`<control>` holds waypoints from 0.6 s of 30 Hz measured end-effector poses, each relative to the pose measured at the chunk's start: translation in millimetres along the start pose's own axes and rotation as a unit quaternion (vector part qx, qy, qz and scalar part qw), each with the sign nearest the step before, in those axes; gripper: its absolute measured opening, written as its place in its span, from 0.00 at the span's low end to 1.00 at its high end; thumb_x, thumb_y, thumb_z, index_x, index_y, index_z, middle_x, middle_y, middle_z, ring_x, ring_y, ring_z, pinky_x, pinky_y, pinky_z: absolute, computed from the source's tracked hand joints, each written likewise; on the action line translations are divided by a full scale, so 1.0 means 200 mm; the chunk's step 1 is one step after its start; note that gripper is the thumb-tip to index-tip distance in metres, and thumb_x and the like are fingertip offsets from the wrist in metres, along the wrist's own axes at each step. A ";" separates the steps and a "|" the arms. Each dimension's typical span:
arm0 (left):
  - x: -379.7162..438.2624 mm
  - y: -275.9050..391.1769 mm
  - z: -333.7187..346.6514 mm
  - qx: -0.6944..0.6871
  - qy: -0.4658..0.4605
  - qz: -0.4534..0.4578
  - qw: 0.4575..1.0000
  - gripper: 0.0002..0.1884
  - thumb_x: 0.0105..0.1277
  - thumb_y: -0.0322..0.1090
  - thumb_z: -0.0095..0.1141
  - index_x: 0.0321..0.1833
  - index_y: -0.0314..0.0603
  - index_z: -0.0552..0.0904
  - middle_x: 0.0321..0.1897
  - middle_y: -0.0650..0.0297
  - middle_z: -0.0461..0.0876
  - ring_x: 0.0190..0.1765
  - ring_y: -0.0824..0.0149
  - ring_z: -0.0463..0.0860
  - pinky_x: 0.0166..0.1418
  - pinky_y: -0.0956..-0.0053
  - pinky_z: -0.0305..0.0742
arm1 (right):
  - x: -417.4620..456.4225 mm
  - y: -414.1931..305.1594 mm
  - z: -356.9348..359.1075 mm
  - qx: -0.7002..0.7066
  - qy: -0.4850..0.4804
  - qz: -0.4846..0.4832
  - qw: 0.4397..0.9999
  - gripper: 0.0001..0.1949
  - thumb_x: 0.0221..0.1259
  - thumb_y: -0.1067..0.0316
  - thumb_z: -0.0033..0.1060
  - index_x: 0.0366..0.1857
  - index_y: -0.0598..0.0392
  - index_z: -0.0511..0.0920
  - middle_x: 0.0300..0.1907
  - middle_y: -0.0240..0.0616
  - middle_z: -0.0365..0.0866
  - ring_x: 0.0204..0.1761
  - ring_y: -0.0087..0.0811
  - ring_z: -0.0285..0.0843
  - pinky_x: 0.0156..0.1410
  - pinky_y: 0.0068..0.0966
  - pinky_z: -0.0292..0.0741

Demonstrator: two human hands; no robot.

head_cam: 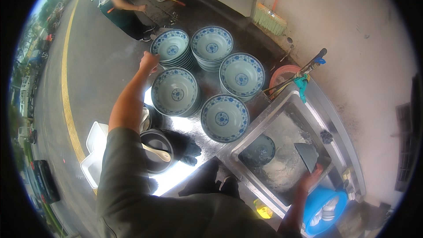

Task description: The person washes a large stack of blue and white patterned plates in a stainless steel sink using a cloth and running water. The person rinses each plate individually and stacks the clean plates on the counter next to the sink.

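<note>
My left hand [150, 62] is at the far-left stack, its fingers curled at the left rim of the top blue-and-white patterned bowl [172, 44]. Over the right side of the stainless steel sink [246, 178], my right hand [310, 177] grips a tilted bowl [306, 155] by its edge. Cloudy, foamy water [281, 158] fills the basin. Another bowl [259, 150] lies in that water at the left. Several stacks of matching bowls stand on the metal table beside the sink, among them a near stack [224, 118] close to the sink's rim.
A black pot [155, 152] with a ladle [158, 153] stands near my left arm, beside white trays [94, 165]. A blue basin [309, 205] holds small white dishes. Teal-handled tap piping [301, 84] rises behind the sink. Another person [120, 5] works beyond the table.
</note>
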State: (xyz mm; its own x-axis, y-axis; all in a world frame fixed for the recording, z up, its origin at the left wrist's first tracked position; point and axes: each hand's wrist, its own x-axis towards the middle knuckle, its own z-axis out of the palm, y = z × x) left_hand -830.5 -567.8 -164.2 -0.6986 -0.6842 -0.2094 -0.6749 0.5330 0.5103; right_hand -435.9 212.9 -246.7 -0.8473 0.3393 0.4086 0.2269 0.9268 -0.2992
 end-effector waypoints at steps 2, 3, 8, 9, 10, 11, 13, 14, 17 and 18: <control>0.15 -0.13 -0.02 -0.048 -0.057 -0.021 0.997 0.31 0.71 0.49 0.61 0.67 0.32 0.70 0.45 0.48 0.87 0.37 0.54 0.90 0.38 0.61 0.87 | 0.09 -0.03 -0.09 0.007 0.051 -0.072 0.996 0.18 0.69 0.76 0.58 0.60 0.62 0.71 0.59 0.59 0.77 0.60 0.61 0.76 0.64 0.49 0.74; 0.22 -0.17 -0.01 -0.075 -0.090 -0.027 0.993 0.33 0.71 0.49 0.61 0.70 0.33 0.67 0.48 0.47 0.87 0.39 0.53 0.90 0.39 0.60 0.88 | 0.13 -0.07 -0.11 0.038 0.057 0.034 0.997 0.18 0.71 0.74 0.56 0.62 0.62 0.70 0.59 0.60 0.77 0.60 0.61 0.77 0.64 0.48 0.74; 0.15 -0.09 0.09 -0.105 -0.078 -0.008 0.991 0.29 0.75 0.46 0.56 0.69 0.34 0.66 0.49 0.45 0.86 0.45 0.50 0.89 0.43 0.56 0.87 | 0.37 -0.57 -0.13 0.221 0.048 0.139 0.964 0.22 0.80 0.64 0.49 0.70 0.64 0.66 0.57 0.56 0.81 0.51 0.50 0.85 0.54 0.44 0.81; 0.12 -0.07 0.10 -0.099 -0.082 -0.010 0.992 0.28 0.75 0.46 0.55 0.69 0.35 0.65 0.49 0.44 0.85 0.47 0.49 0.89 0.44 0.55 0.87 | 0.43 -0.73 -0.12 0.248 0.034 0.070 0.966 0.23 0.80 0.64 0.50 0.71 0.63 0.65 0.57 0.55 0.81 0.49 0.46 0.87 0.48 0.43 0.83; 0.05 -0.03 0.05 -0.073 -0.101 -0.020 0.992 0.28 0.77 0.45 0.52 0.71 0.34 0.63 0.50 0.42 0.85 0.52 0.48 0.88 0.47 0.56 0.86 | 0.53 -1.05 -0.15 0.349 -0.038 0.161 0.923 0.23 0.80 0.63 0.50 0.72 0.62 0.64 0.55 0.52 0.81 0.42 0.40 0.86 0.38 0.37 0.81; 0.08 -0.06 0.07 -0.065 -0.089 -0.008 0.994 0.28 0.77 0.45 0.52 0.71 0.34 0.63 0.49 0.41 0.85 0.50 0.49 0.88 0.46 0.57 0.86 | 0.66 -1.34 -0.17 0.441 -0.111 0.247 0.856 0.23 0.80 0.62 0.51 0.72 0.60 0.64 0.53 0.49 0.81 0.36 0.34 0.86 0.27 0.31 0.80; 0.18 -0.19 0.07 -0.047 -0.054 0.009 0.997 0.28 0.77 0.45 0.52 0.71 0.33 0.63 0.49 0.41 0.85 0.47 0.50 0.89 0.43 0.59 0.86 | 0.87 -1.65 0.09 0.496 -0.176 0.197 0.827 0.18 0.79 0.60 0.53 0.62 0.57 0.66 0.40 0.41 0.79 0.19 0.26 0.74 0.16 0.23 0.68; 0.20 -0.24 0.06 -0.034 -0.050 0.015 0.998 0.28 0.78 0.46 0.52 0.70 0.31 0.64 0.49 0.40 0.85 0.46 0.49 0.89 0.43 0.59 0.85 | 0.98 -1.85 0.19 0.502 -0.214 0.191 0.816 0.17 0.78 0.60 0.54 0.58 0.58 0.66 0.36 0.41 0.78 0.16 0.26 0.72 0.16 0.23 0.66; 0.03 -0.07 0.01 -0.099 -0.115 -0.008 0.988 0.28 0.78 0.47 0.54 0.70 0.33 0.65 0.53 0.38 0.84 0.49 0.45 0.89 0.44 0.57 0.86 | 1.26 -2.25 0.55 0.534 -0.280 0.145 0.785 0.15 0.77 0.62 0.57 0.54 0.61 0.66 0.36 0.43 0.79 0.17 0.28 0.76 0.19 0.25 0.71; 0.02 -0.08 0.00 -0.116 -0.108 -0.009 0.987 0.28 0.78 0.48 0.54 0.70 0.33 0.66 0.54 0.38 0.84 0.51 0.44 0.89 0.45 0.57 0.86 | 1.31 -2.38 0.70 0.514 -0.287 0.142 0.795 0.16 0.77 0.62 0.57 0.54 0.61 0.66 0.37 0.45 0.81 0.18 0.28 0.78 0.20 0.25 0.72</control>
State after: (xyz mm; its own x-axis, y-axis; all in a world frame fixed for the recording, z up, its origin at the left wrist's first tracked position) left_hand -823.1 -580.0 -172.6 -0.7383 -0.5571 -0.3802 -0.6327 0.3769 0.6765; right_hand -833.3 -160.8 -117.8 -0.9787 0.1086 -0.1741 0.1853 0.1034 -0.9772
